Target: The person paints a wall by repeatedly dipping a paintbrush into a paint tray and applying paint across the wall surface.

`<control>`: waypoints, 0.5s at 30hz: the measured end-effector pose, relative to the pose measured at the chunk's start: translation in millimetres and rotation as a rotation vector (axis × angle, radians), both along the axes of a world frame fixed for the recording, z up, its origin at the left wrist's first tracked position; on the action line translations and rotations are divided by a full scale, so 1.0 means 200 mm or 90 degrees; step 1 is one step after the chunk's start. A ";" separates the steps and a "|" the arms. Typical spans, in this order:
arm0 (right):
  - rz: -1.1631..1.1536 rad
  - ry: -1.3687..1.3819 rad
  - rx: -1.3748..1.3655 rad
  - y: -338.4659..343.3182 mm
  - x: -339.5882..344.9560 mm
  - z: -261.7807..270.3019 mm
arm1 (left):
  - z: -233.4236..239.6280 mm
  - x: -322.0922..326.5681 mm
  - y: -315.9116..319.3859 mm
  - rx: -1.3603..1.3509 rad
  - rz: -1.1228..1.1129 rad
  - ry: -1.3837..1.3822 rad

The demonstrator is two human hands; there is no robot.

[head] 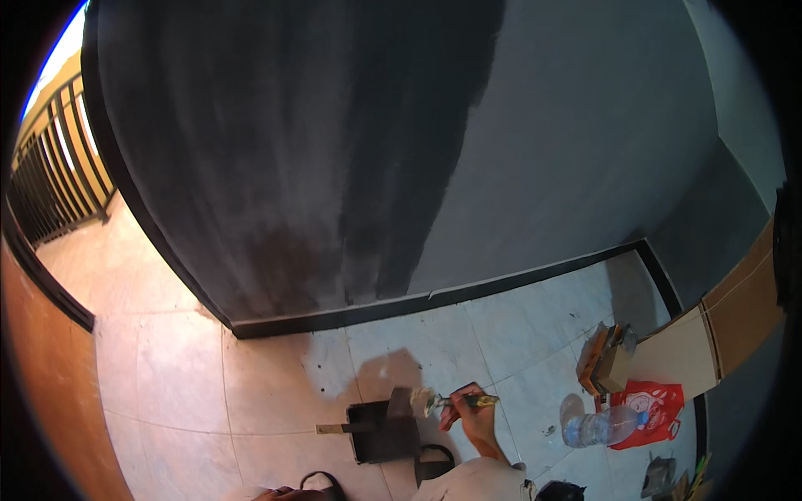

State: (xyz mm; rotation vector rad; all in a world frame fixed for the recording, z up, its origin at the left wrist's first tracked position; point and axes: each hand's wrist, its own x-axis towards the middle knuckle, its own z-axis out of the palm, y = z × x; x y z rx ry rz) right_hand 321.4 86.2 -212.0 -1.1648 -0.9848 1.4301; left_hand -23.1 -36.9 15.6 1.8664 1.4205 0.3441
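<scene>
My right hand [471, 421] grips the handle of a paintbrush [421, 401]. The brush points left, and its dark, blurred end is over the edge of a black paint tray [383, 448]. Across that tray lies a flat stick or handle [331, 429], its pale end jutting out to the left. Only some fingers of my left hand [285, 493] show at the bottom edge, by my knee; whether they hold anything is hidden. Ahead stands a wall [564, 156] in grey, with a band of darker, wet-looking paint [407, 156] running down it.
A black skirting [501, 285] edges the tiled floor [182, 376]. To the right are a clear plastic bottle [595, 429], a red bag [651, 413], small boxes [611, 369] and cardboard [673, 351]. At far left are a metal railing [62, 169] and an orange-brown panel [50, 388]. My sandal [434, 462] is beside the tray.
</scene>
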 end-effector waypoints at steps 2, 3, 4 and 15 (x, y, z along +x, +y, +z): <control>0.018 0.015 0.086 0.09 0.02 0.12 | 0.00 0.02 0.02 0.010 0.027 -0.014; 0.028 0.047 0.092 0.13 0.02 0.17 | 0.00 0.03 0.03 0.019 0.025 -0.006; 0.053 0.126 0.092 0.16 0.03 0.21 | 0.00 0.03 0.04 0.019 0.026 -0.005; -0.018 0.079 0.580 0.57 -0.21 0.81 | -0.07 0.05 0.09 0.024 0.045 -0.013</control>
